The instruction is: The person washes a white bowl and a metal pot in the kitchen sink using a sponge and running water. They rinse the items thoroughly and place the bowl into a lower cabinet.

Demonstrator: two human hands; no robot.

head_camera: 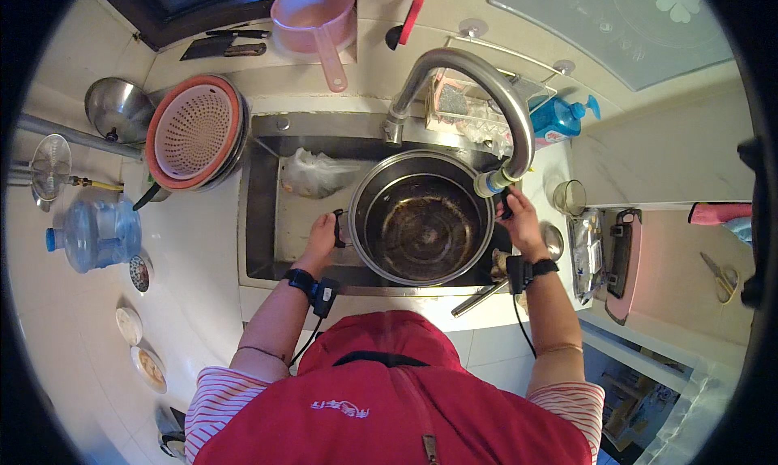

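Observation:
A large metal pot (423, 222) is held over the stainless steel sink (258, 222). Brown stains ring its dark inside bottom. On the pot's left handle, my left hand (320, 239) has its fingers closed. My right hand (524, 223) grips the black handle on the opposite side, close to the faucet's spout end. The curved metal faucet (462, 60) arches over the pot's right rim. To the left of the pot, a clear plastic bag (313, 172) with something inside lies in the basin. What the bag contains cannot be made out.
Stacked colanders (196, 130) stand left of the sink, near a blue water jug (100, 235). Behind are a pink dipper (314, 24) and knives (225, 45). A wire rack (440, 109), a blue pump bottle (558, 117) and a glass (569, 197) are at right. Scissors (723, 276) lie farther right.

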